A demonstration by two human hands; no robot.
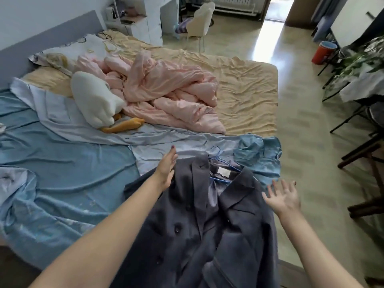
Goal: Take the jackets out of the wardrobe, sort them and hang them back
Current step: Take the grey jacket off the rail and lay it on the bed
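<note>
Dark grey jacket lies front-up on the near corner of the bed, still on its blue wire hanger, partly overlapping a light blue garment beneath its collar end. Left hand is flat against the jacket's left shoulder, fingers straight and together; right hand hovers just off the right shoulder, fingers spread, holding nothing. Judgement: cloth looks thick, soft and limp, moderately heavy, not fragile; best lifted by the hanger hook or both shoulders, since it may slide off thin wire.
</note>
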